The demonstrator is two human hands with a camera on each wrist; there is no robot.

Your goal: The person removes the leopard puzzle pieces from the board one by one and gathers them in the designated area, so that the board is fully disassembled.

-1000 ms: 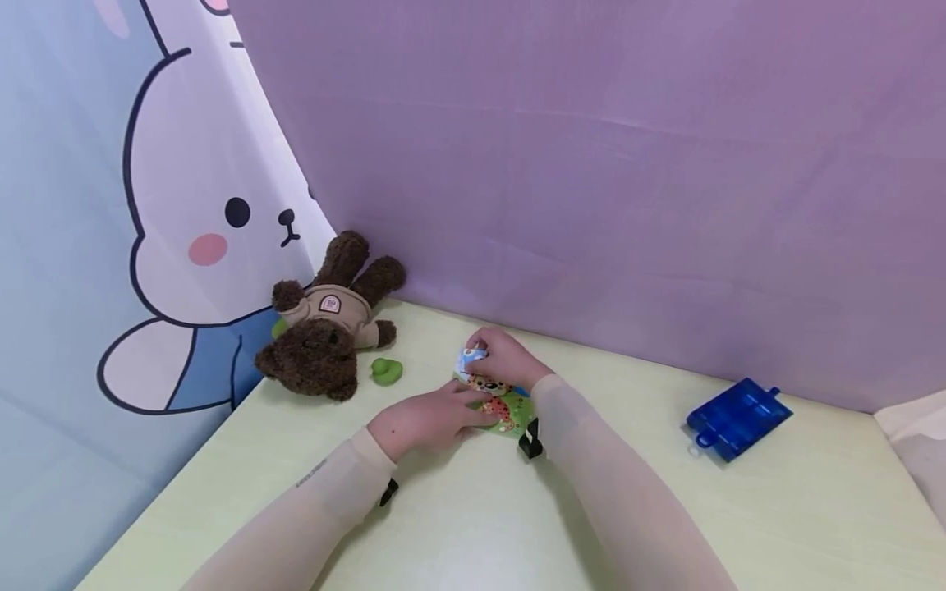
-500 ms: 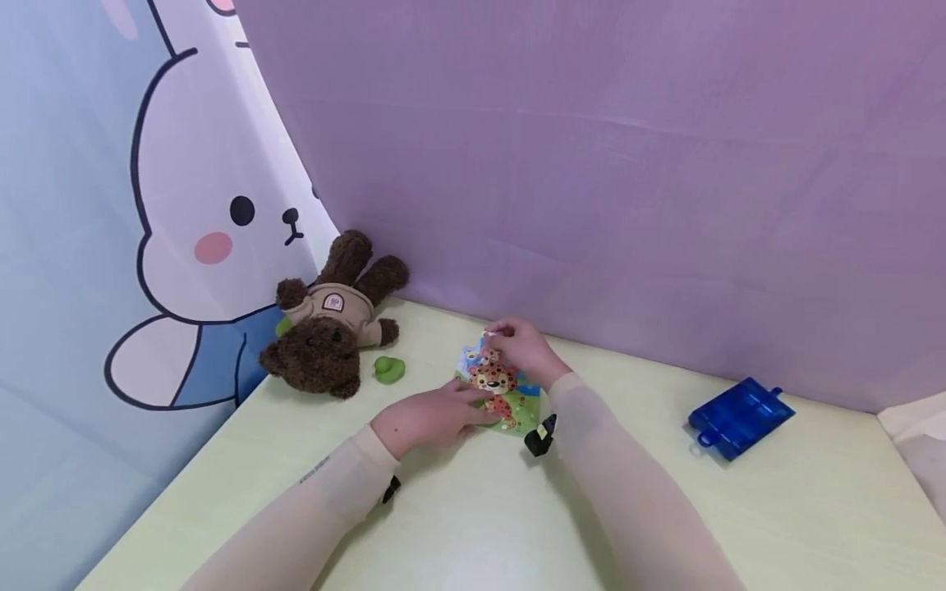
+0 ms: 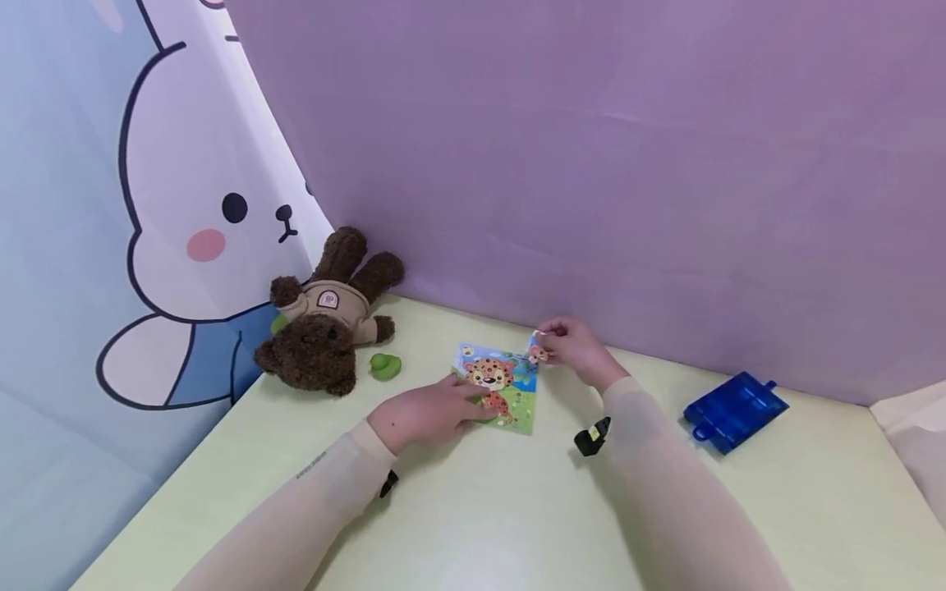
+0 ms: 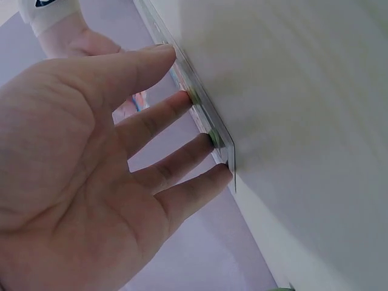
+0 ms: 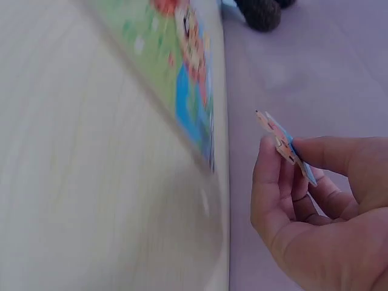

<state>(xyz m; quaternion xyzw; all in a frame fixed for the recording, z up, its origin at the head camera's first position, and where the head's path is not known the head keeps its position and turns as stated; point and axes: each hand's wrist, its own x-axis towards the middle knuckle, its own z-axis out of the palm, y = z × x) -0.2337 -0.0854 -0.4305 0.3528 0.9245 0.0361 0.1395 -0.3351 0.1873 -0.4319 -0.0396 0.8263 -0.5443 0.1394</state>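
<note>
A flat picture puzzle [image 3: 521, 402] with a spotted leopard on green grass and blue sky lies on the table, and it shows edge-on in the left wrist view. My left hand [image 3: 429, 413] rests on its lower left part, fingers fairly straight and fingertips touching the surface. Just off the puzzle's upper right corner, my right hand [image 3: 580, 351] pinches a small puzzle piece [image 3: 537, 349] between thumb and fingers. In the right wrist view that puzzle piece [image 5: 285, 145] is held tilted, clear of the board, with orange and blue print.
A brown teddy bear [image 3: 314, 353] lies at the back left, beside a green rubber duck [image 3: 385, 366]. Over on the right sits a blue translucent plastic case [image 3: 735, 412]. A purple curtain [image 3: 591, 164] hangs along the table's back edge.
My right hand has lifted a puzzle piece from the board's upper left and carried it right, past the upper right corner. The left hand stays on the puzzle.
</note>
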